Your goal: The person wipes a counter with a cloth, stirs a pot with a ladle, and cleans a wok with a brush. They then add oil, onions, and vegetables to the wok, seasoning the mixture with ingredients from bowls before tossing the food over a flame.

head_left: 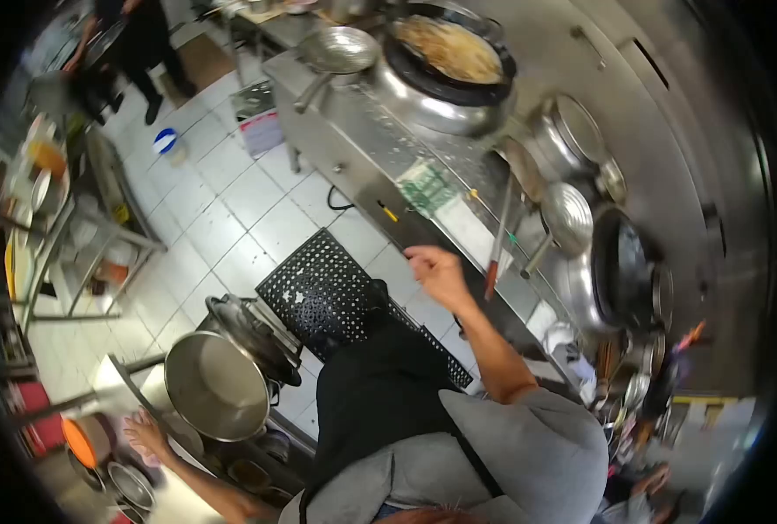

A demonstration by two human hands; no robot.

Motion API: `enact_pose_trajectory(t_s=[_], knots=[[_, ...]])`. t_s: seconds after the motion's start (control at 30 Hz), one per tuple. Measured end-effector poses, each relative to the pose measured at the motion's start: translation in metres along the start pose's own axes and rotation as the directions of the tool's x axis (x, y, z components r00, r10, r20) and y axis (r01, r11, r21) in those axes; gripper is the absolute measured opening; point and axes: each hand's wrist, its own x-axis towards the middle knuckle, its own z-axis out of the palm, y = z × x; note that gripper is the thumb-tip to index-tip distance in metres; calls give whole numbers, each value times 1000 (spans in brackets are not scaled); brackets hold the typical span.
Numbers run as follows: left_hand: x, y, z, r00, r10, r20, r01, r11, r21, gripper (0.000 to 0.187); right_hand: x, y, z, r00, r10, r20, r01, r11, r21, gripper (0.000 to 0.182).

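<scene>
My right hand hangs in the air beside the front edge of the steel counter, its fingers loosely bent and apart with nothing in them. Down at the left, my left hand is over a pale surface, its fingers closed on a small pinkish thing that I cannot make out. A large, deep metal pot stands to the right of that hand. Beyond the hand is an orange-rimmed round container, with a small metal pan below it.
A wok with pale yellowish food sits at the back of the counter, near a large strainer. A ladle, a perforated skimmer and a dark wok are at the right. A black perforated mat covers some floor. Another person stands at far left.
</scene>
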Motion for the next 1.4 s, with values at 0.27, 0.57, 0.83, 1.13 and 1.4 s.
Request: enact_pose_trajectory(t_s=[0.27,0.57,0.83,1.13,1.4], knots=[[-88,203,-121,800,409,-439,-590,400,-701,61,20,75,-133,760,-196,-619,-358,669,-652,30],[-244,336,-233,417,817,-397,-785,104,-611,51,55,132,-159,723,336,-603,-550,809,-209,51],[-261,371,-219,447,845,-294,-769,195,-609,48,61,95,-168,630,-59,-774,-103,982,-159,41],[-291,430,-267,379,822,-426,-796,55,-602,46,239,-25,-248,807,-245,-538,123,960,-253,28],[-246,420,-241,497,795,-347,-556,-15,-831,42,314,-41,-240,872,243,-425,-225,970,94,29]])
